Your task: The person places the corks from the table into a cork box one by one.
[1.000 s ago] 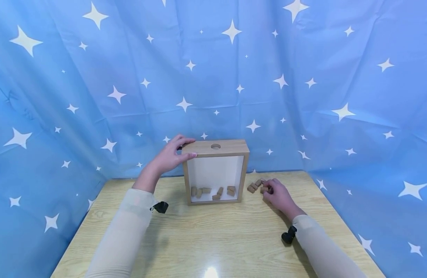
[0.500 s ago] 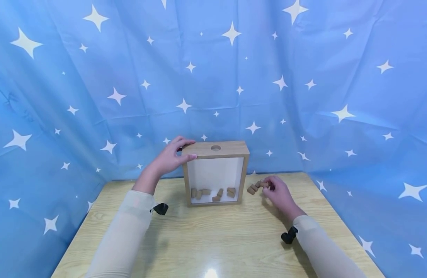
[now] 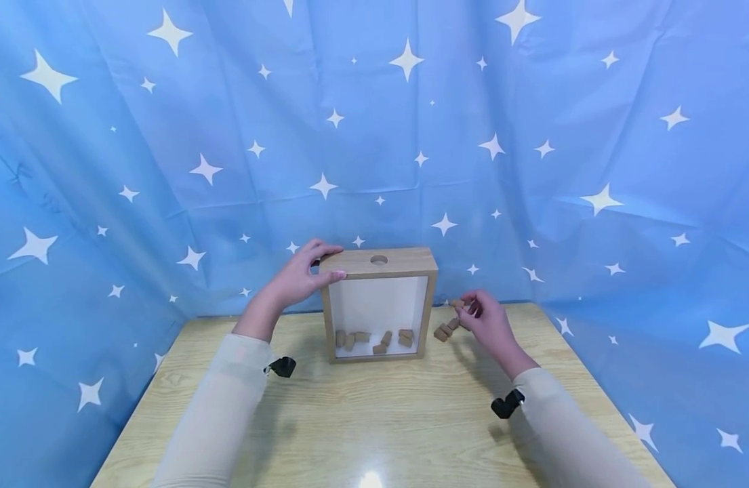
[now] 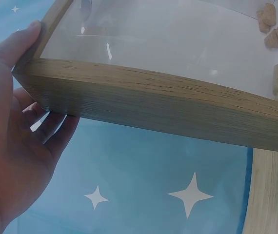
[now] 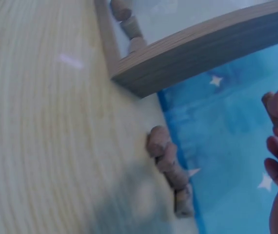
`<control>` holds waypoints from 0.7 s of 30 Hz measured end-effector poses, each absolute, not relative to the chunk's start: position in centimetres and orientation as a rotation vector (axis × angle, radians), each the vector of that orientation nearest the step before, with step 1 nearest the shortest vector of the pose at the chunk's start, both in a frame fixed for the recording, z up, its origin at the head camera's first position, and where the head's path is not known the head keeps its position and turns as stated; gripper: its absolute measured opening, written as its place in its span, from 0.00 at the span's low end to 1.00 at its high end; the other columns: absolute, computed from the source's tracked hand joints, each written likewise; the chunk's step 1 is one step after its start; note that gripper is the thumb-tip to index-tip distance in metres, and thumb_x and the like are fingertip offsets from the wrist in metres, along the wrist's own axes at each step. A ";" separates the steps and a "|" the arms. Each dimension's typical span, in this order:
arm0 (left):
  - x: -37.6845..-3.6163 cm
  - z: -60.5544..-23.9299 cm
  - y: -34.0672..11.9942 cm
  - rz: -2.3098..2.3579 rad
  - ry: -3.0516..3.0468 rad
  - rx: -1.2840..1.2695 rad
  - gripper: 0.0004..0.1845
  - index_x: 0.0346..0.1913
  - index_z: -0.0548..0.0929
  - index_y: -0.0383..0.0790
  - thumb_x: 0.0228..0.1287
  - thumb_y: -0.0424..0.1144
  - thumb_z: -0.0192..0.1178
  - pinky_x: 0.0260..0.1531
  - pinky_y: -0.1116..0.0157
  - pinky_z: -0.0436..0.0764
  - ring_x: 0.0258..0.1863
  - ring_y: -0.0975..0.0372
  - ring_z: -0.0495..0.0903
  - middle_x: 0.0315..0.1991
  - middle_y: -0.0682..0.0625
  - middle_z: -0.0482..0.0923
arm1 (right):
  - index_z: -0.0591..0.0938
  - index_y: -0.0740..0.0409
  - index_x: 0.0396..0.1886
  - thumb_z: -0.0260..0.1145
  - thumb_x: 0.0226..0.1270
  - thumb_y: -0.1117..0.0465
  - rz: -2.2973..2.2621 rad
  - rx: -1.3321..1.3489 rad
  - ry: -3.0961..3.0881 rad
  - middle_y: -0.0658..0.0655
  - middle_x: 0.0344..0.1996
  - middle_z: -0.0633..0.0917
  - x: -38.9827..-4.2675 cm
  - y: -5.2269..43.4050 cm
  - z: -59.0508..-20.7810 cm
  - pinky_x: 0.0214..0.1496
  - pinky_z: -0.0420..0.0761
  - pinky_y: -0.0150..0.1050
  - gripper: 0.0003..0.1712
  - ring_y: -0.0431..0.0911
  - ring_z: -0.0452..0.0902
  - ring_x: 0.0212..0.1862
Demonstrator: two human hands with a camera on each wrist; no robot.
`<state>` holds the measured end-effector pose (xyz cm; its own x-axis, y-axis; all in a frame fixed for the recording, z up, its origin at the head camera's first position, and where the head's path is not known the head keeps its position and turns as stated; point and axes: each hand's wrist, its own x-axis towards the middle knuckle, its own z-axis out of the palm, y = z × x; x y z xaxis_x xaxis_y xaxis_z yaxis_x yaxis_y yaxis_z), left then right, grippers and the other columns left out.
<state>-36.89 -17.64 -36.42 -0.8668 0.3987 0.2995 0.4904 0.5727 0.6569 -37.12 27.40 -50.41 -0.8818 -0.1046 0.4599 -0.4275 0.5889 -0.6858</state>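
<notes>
A cork (image 3: 457, 304) had been lifted from the cork pile (image 3: 444, 330) right of the shadow box (image 3: 379, 303) and was pinched by the right hand (image 3: 487, 323); the box's top-left corner was gripped by the left hand (image 3: 296, 276).

Wooden frame box (image 3: 379, 303) upright on table, glass front, hole in top, six-ish corks inside at bottom. One cork (image 3: 457, 304) lifted; loose corks (image 3: 444, 329) beside box.
</notes>
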 end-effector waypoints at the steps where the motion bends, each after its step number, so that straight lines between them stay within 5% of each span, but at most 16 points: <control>1: -36.9 -36.4 -17.6 -1.176 -2.681 -0.760 0.37 0.81 0.76 0.55 0.76 0.63 0.69 0.73 0.35 0.70 0.76 0.48 0.68 0.73 0.52 0.70 | 0.85 0.58 0.55 0.74 0.78 0.66 1.200 0.432 -2.445 0.59 0.42 0.84 -37.1 27.3 -50.2 0.32 0.81 0.36 0.11 0.50 0.79 0.37; 13: -37.1 -36.4 -17.7 -1.193 -2.664 -0.786 0.37 0.81 0.76 0.53 0.76 0.62 0.69 0.73 0.34 0.69 0.75 0.47 0.69 0.73 0.50 0.71 | 0.88 0.61 0.59 0.74 0.78 0.65 1.203 0.446 -2.289 0.58 0.44 0.85 -36.8 26.2 -47.0 0.35 0.78 0.30 0.13 0.47 0.78 0.36; 21: -37.0 -36.4 -17.7 -1.186 -2.668 -0.783 0.37 0.81 0.76 0.52 0.76 0.62 0.70 0.73 0.35 0.69 0.74 0.48 0.70 0.72 0.51 0.71 | 0.90 0.55 0.60 0.74 0.80 0.64 1.217 0.476 -2.137 0.54 0.45 0.85 -36.4 24.9 -44.0 0.40 0.79 0.35 0.13 0.44 0.79 0.39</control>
